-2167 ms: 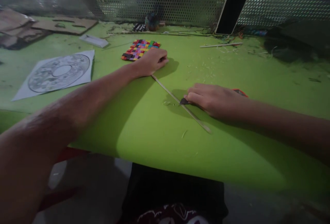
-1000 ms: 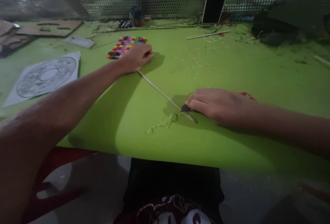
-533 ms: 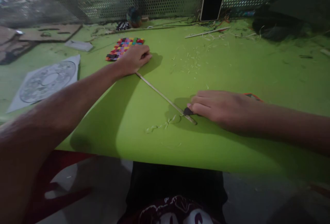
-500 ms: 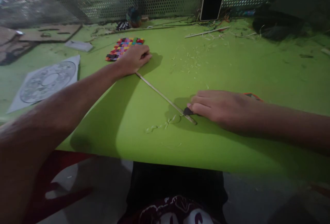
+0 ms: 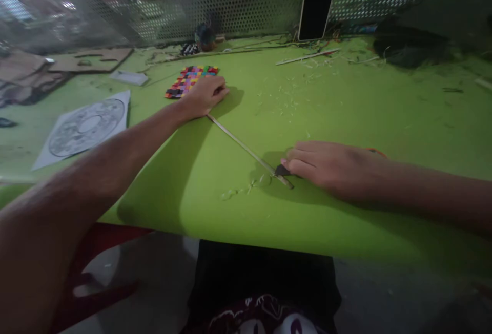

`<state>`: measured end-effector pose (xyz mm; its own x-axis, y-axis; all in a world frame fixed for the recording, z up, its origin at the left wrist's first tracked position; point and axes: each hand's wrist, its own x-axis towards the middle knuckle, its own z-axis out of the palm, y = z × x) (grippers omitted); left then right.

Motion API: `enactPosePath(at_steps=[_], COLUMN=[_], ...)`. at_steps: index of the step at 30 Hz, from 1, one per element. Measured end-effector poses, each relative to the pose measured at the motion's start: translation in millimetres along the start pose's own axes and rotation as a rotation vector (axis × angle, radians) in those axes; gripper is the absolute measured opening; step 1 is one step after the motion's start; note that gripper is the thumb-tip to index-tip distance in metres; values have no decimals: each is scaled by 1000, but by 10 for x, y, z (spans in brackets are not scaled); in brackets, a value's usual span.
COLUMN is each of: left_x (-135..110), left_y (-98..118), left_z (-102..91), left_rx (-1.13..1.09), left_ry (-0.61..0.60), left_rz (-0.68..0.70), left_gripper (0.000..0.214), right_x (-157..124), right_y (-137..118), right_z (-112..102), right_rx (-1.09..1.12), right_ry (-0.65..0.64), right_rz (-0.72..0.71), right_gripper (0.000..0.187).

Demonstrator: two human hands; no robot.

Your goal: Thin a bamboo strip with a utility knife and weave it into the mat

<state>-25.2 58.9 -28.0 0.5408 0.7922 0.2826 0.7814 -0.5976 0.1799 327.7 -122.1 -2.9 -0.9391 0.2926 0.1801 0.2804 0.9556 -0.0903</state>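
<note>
From where I stand, the woven mat (image 5: 186,80) is the easiest thing to measure by. The left hand (image 5: 205,96) is at its right-hand edge, overlapping it from here, fingers curled into a loose fist. The thin stick (image 5: 240,143) goes in under that hand, though I can't tell whether the fingers grip it or the hand just presses it down. From beside the mat, the stick slants rightward and toward the person across the green table (image 5: 403,134).

Farther to the right of the mat and nearer the person, the right hand (image 5: 330,167) is closed around a dark tool (image 5: 282,170), its tip meeting the stick close to the near end. A curled shaving (image 5: 251,185) lies just beside that contact.

The stick looks slim, so I'd worry about the edge biting too deep and snapping it, should the right hand bear down or tilt the tool steeply. If the left hand's hold slackened, the stick could roll or swivel and let the edge skid off. A slip along the stick toward the mat would point the tool at the left hand.
</note>
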Motion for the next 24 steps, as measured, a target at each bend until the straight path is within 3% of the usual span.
enactPosePath(at_steps=[5, 10, 17, 24], left_x=[6, -27, -81, -41], left_y=[3, 131, 240, 205], left_z=[68, 58, 43, 53], left_rx=[38, 72, 94, -12], left_ry=[75, 131, 194, 163], left_rz=[-24, -54, -14, 1], left_gripper=[27, 23, 22, 23], right_x=[-51, -23, 35, 120], right_y=[-60, -27, 233, 658], right_z=[-31, -41, 27, -73], right_rx=[-52, -89, -57, -144], right_ry=[0, 18, -2, 47], right_rz=[43, 92, 352, 506], right_gripper=[31, 32, 40, 29])
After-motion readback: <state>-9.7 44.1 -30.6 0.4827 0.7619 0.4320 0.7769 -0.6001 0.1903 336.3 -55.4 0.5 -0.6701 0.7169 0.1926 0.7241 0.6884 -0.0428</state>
